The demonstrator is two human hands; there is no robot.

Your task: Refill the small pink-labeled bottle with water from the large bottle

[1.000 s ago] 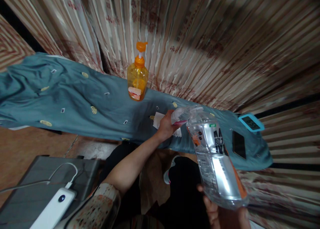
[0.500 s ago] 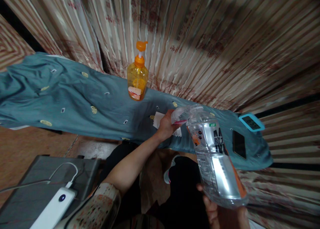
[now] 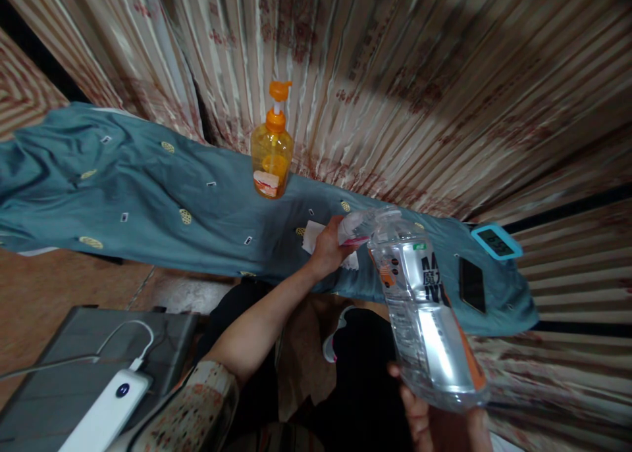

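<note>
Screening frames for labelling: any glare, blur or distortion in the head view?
Head view: bright glare streak down the clear bottle; wide-angle bending fans the curtain stripes outward; edges soft, the orange pump bottle sharp; dim, warm light, the lap in deep shadow.

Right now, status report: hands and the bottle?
Right hand grips the clear bottle at its base. Left hand holds a small white bottle at its mouth. Phone lies just beyond.
</note>
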